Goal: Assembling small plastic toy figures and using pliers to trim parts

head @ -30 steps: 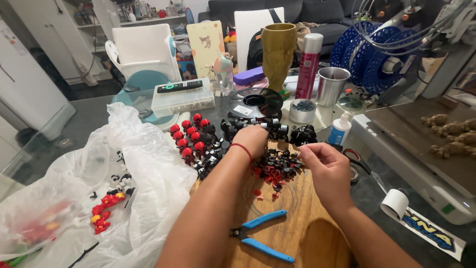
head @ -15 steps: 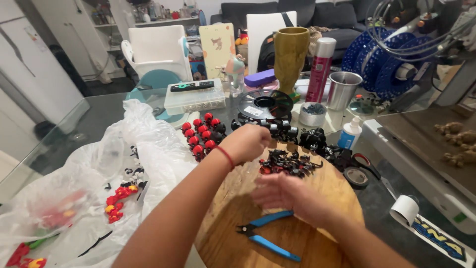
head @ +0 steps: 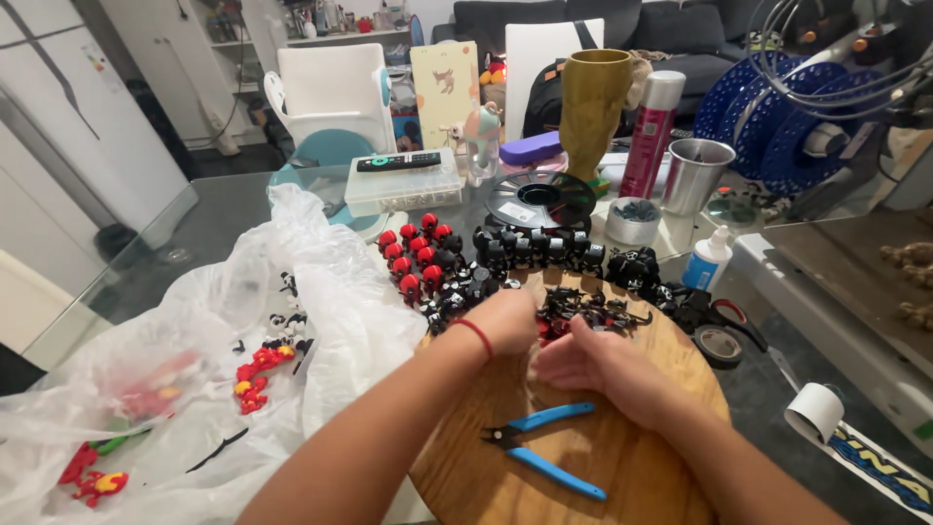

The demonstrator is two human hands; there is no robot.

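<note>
- Sorting looks partway done: rows of small red-and-black plastic figures (head: 413,255) and all-black plastic figures (head: 533,248) stand at far edge of round wooden board (head: 622,457); loose pile of small black and red plastic parts (head: 583,313) left unsorted.
- L hand (head: 505,319) curled, knuckles up, at pile's near-left edge; can't tell what it grips.
- R hand (head: 593,365) loosely clenched just near of pile; contents hidden.
- Blue-handled flush cutters (head: 546,447) lie untouched, near R wrist.

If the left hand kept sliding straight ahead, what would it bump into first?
Probably the small black figures just beyond the left hand, then the red-and-black ones. Depth is hard to judge.
</note>
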